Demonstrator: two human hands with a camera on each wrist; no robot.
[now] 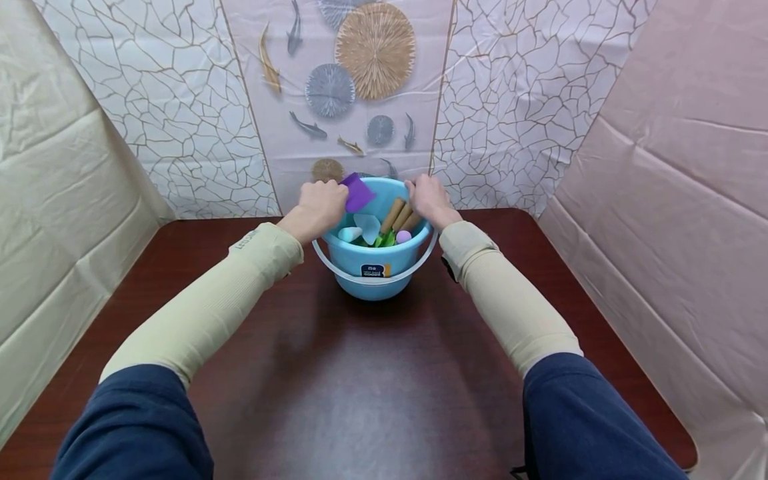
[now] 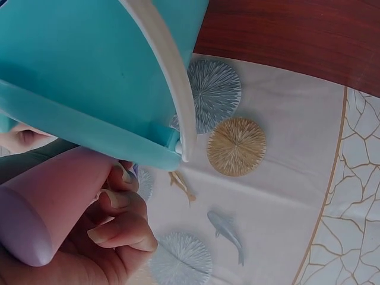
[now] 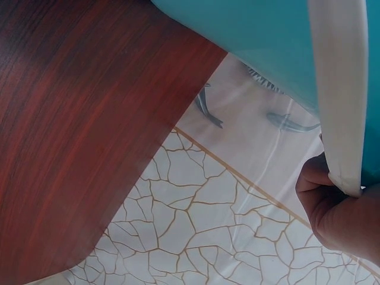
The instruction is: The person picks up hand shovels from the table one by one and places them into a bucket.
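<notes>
A light-blue bucket [image 1: 348, 257] stands at the back of the table. My left hand [image 1: 321, 203], at its left rim, grips a small shovel with a purple blade [image 1: 358, 192] that reaches over the opening. In the left wrist view, the fingers curl round the shovel's pink handle [image 2: 65, 184], which has a purple end. At the right rim, my right hand [image 1: 431, 198] holds the bucket, fingers bent over its edge. Inside are a pale-blue shovel blade [image 1: 367, 228], several wooden handles [image 1: 393, 215], green tool heads [image 1: 389, 239] and a lilac handle end [image 1: 403, 237].
The bucket's pale carrying handle [image 1: 372, 282] hangs down in front. Dark red wooden table [image 1: 372, 387] lies between the arms and the bucket. A patterned cloth [image 1: 510, 100] rises behind it, with plain cloth walls [image 1: 672, 200] on both sides.
</notes>
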